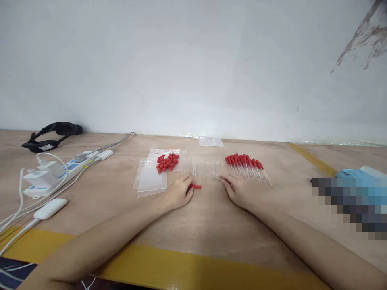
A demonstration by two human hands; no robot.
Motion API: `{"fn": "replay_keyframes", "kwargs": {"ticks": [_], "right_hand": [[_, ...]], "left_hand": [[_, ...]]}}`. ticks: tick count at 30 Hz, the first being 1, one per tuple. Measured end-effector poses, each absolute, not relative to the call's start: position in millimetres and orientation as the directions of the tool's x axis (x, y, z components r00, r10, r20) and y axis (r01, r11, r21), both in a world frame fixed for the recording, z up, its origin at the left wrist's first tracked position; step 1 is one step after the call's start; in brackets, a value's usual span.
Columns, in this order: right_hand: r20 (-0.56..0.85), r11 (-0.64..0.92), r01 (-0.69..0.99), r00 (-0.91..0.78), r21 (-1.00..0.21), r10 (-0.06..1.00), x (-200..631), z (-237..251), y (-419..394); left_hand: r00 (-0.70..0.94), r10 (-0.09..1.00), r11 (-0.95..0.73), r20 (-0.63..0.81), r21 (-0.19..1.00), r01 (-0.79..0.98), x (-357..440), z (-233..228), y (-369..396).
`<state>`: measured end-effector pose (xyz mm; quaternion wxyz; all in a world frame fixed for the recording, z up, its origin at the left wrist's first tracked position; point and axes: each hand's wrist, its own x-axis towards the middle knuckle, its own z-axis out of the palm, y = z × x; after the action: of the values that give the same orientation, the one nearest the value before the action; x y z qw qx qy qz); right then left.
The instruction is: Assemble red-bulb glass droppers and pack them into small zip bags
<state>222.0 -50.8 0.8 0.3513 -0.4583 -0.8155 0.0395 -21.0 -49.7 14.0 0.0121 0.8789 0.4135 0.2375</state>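
My left hand (180, 192) pinches a red rubber dropper bulb (196, 187), which sticks out to the right of the fingers. A thin clear dropper tube (215, 175) is held in the fingertips of my right hand (237, 190), pointing left; bulb and tube are apart. Just beyond both hands lies a row of clear tubes (202, 169). Loose red bulbs (165, 163) are heaped on clear plastic bags (152, 182) at the left. Beside my right hand, several droppers (248, 169) lie side by side, red bulbs at their far ends.
At the left are a power strip (71, 166) with plugs and cables, a white adapter (50, 208) and a black headset-like strap (57, 131). A flat clear bag (211, 141) lies by the wall. A blue item (352, 173) and a pixelated area are at the right.
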Motion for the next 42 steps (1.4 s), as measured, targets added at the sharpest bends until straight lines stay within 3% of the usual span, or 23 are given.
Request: {"fn": "replay_keyframes", "kwargs": {"ticks": [7,11,17,23,32,42], "right_hand": [[0.527,0.57,0.736,-0.341,-0.365,0.778,213.0,12.4,-62.0],[0.528,0.593,0.724,-0.37,-0.351,0.765,208.9,8.7,-65.4],[0.523,0.613,0.719,-0.402,-0.328,0.752,202.6,9.6,-70.0],[0.555,0.622,0.688,-0.372,-0.373,0.744,201.3,7.8,-69.5],[0.527,0.639,0.692,-0.423,-0.336,0.737,203.3,6.7,-68.1],[0.443,0.714,0.677,-0.592,-0.178,0.673,213.5,19.1,-64.9]], "left_hand": [[0.501,0.769,-0.638,0.398,0.433,0.637,-7.5,5.3,-41.1],[0.396,0.82,-0.572,0.413,0.569,0.592,-2.5,5.9,-40.9],[0.402,0.841,-0.528,0.362,0.711,0.465,0.4,5.0,-46.2],[0.396,0.88,-0.382,0.262,0.887,0.261,3.5,-1.5,-45.4],[0.389,0.883,-0.367,0.261,0.902,0.229,4.5,-3.2,-44.8],[0.483,0.826,-0.515,0.292,0.739,0.434,-0.1,0.9,-52.6]]}}
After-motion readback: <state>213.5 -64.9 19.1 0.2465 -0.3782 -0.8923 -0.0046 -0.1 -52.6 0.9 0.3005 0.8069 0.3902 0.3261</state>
